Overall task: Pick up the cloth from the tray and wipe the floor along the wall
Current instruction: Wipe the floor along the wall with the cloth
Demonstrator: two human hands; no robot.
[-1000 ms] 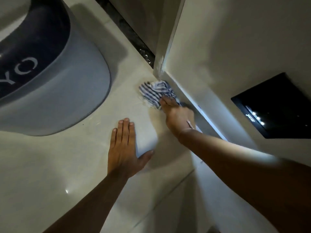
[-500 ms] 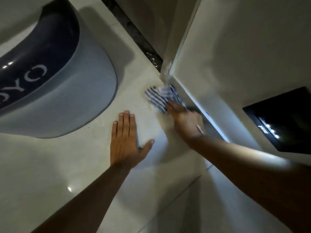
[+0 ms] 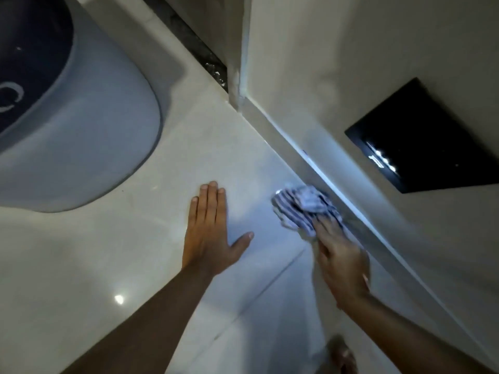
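A crumpled blue-and-white striped cloth [image 3: 303,209] lies on the pale tiled floor [image 3: 135,252], right against the base of the wall [image 3: 324,76]. My right hand [image 3: 341,260] presses down on the cloth's near edge, fingers over it. Flat on the tile to the left of the cloth rests my left hand [image 3: 210,233], fingers together, thumb spread, holding nothing. No tray is in view.
A large grey-blue rounded appliance [image 3: 81,130] with a dark top stands at the upper left. A black panel with small lights [image 3: 421,136] sits low in the wall. A dark strip [image 3: 194,47] runs along the far wall corner. A foot [image 3: 341,354] shows at the bottom.
My right hand has dragged the cloth along the wall's base, away from the corner and toward me. The left hand stays flat on the floor.
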